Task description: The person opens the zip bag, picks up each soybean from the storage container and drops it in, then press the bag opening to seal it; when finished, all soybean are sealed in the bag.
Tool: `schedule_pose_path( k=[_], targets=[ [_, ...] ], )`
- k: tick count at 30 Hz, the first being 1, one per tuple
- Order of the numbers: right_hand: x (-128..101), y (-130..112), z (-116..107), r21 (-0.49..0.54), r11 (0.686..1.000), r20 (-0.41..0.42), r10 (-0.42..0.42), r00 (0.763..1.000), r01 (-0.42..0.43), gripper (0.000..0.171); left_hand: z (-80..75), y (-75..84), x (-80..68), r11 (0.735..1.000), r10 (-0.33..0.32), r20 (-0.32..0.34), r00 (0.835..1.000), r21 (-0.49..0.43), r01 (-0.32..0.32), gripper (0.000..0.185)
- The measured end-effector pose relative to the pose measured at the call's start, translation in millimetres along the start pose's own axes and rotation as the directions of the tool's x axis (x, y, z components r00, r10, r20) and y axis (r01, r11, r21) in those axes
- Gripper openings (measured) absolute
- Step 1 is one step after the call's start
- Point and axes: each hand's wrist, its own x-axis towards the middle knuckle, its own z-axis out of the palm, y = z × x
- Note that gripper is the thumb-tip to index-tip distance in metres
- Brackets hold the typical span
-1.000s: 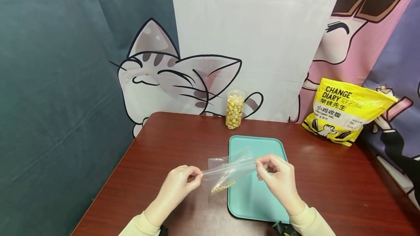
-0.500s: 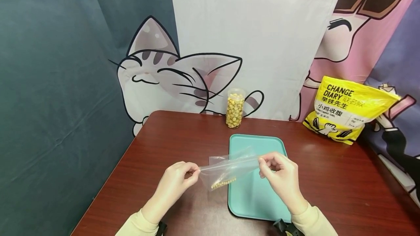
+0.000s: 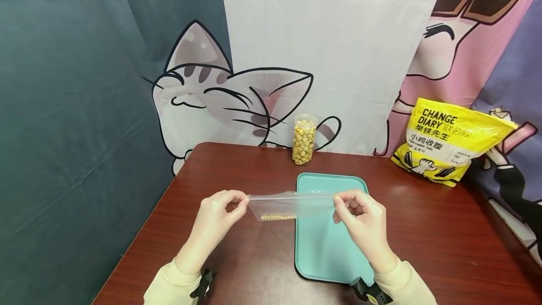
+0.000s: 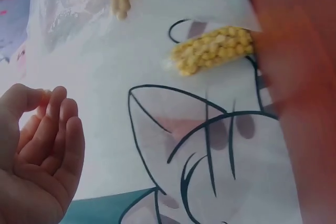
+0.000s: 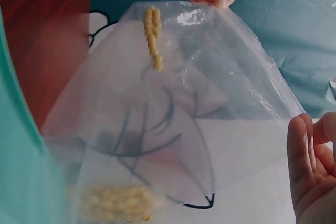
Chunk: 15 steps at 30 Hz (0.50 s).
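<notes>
Clear plastic bag [image 3: 292,204] with a short row of yellow kernels [image 3: 277,217] at its bottom fold, held taut and level above the table [image 3: 423,239], spanning from bare wood on the left to just over the near-left part of the teal tray [image 3: 326,248]. Left hand [image 3: 216,222] pinched on the bag's left corner between thumb and curled fingers; right hand [image 3: 360,222] pinched likewise on the right corner (grip itself better judged from the head view; wrist views showed mostly film and fingertips). Kernels seen again through the film in the right wrist view [image 5: 153,38]. Judged good practice for the hold: equal tension at both corners, top edge kept level so the kernels stayed in the fold, no twist in the film. Edges noted: near table edge close under both wrists, left table edge not far from the left hand, tray rim directly beneath the bag's right half. Open room: bare wood ahead of the left hand and between tray and the clear jar of puffed kernels [image 3: 303,139] at the back; yellow snack pouch [image 3: 449,142] well apart at the far right, against the printed backdrop [image 3: 237,102].
</notes>
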Motion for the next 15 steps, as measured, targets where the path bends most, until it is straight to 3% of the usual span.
schedule_pose_path(
  k=[5,11,15],
  targets=[
    [3.6,5.7,-0.8,0.028,1.000,-0.010,-0.011,1.000,0.011,0.018,-12.0,5.1,8.2,0.994,-0.072,-0.051,0.996,-0.087,0.067,0.015],
    [9.6,1.9,-4.9,0.051,0.999,-0.011,-0.001,1.000,0.002,0.020,-25.3,17.6,15.8,0.985,-0.026,-0.178,0.984,-0.170,-0.004,0.019],
    [10.2,-1.7,-6.3,0.063,0.998,0.000,0.006,1.000,-0.006,0.022,-34.6,23.1,18.0,0.976,-0.048,-0.193,0.980,-0.218,0.004,0.016]
  ],
)
